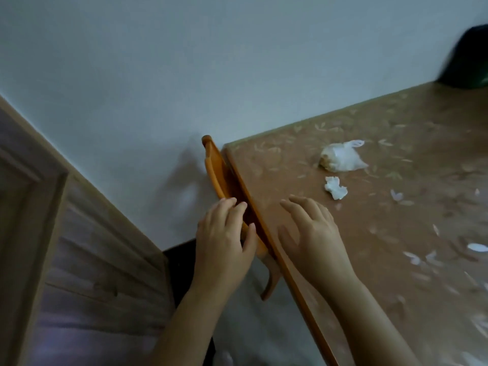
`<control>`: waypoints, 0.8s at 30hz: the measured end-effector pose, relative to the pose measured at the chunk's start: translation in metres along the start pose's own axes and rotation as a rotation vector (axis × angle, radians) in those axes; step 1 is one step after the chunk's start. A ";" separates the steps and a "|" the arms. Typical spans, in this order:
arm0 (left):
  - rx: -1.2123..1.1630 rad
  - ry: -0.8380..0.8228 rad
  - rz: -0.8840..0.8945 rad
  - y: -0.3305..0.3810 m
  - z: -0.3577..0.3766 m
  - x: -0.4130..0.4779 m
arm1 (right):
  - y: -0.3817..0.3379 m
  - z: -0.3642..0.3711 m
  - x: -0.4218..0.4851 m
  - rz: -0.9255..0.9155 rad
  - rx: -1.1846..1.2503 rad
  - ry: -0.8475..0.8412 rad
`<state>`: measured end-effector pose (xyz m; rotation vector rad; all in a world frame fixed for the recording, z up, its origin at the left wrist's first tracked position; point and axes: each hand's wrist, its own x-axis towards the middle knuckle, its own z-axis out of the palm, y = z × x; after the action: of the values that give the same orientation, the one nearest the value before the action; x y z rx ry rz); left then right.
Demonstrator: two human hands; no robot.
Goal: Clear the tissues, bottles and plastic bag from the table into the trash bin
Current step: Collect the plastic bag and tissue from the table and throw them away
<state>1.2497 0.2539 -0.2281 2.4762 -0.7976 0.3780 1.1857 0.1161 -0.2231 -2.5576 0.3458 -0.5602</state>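
Brown cloth with a pale leaf print covers the bench [383,122], and there on it sits the bag [342,160], a crumpled clear-white plastic one with something tan inside, well in from the near corner; just in front of it, apart but near, lies a tissue [335,188], white and scrunched; neither hand is on either of them. Left hand [224,241] is off the bench's edge, over the chair [214,170], an orange wooden one pushed up beside the bench; its fingers [231,207] lie nearly straight on the top rail, touching it, not wrapped around it, thumb out to the side. Right hand [314,233] is over the bench just inside the edge, palm down; fingers spread and relaxed, holding nothing; whether they touch the cloth I cannot tell. Tissue lies beyond the right hand, near but clear of it; bag further off again. Up at the far right corner of the bench, a dark blurred shape [467,59] against the wall [184,62]; too smeared to name. Wall is plain pale grey-blue, with a soft shadow on it beside the chair; down at the left, a panelled wooden door [79,233].
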 end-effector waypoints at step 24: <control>-0.352 -0.306 0.490 0.022 0.187 0.243 | 0.152 0.012 0.128 0.588 -0.181 0.233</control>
<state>1.4478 0.0243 -0.2779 2.0146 -1.4676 0.0128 1.2838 -0.0513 -0.2700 -2.3812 1.2258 -0.6132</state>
